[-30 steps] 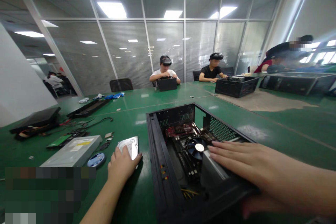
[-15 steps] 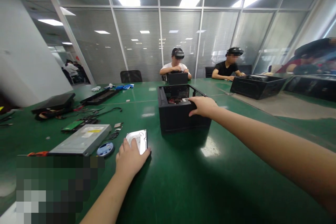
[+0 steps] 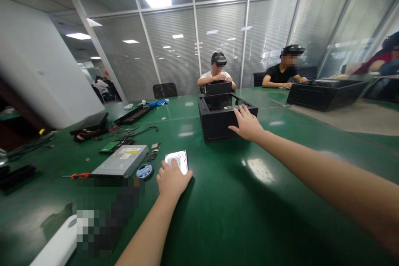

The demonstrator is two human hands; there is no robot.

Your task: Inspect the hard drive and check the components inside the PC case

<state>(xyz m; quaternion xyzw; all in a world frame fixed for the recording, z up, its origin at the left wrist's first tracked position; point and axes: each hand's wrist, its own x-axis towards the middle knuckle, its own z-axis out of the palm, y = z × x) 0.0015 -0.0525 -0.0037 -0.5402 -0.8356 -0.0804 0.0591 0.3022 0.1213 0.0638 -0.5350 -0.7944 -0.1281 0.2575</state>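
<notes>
My left hand (image 3: 173, 178) lies over a silver hard drive (image 3: 183, 160) on the green table, thumb along its right edge and fingers across its top. The hand hides the drive's near part. Farther off, my right hand (image 3: 248, 124) rests with spread fingers against the near wall of a black computer case (image 3: 216, 125), fingertips at its top rim. The case is open at the top, with a perforated panel inside. Left of the hard drive are a round blue thing (image 3: 144, 171) and a silver optical drive (image 3: 121, 162).
An orange-handled screwdriver (image 3: 80, 176) lies by the optical drive. Behind it are a green circuit board (image 3: 109, 146), cables and a long black panel (image 3: 132, 115). Two people sit across the table; a larger black case (image 3: 324, 94) stands before the right one.
The view has turned left. The computer case sits slightly farther away. My right hand's fingers have gone from hooked over the rim to spread on the wall; my left hand stays on the hard drive.
</notes>
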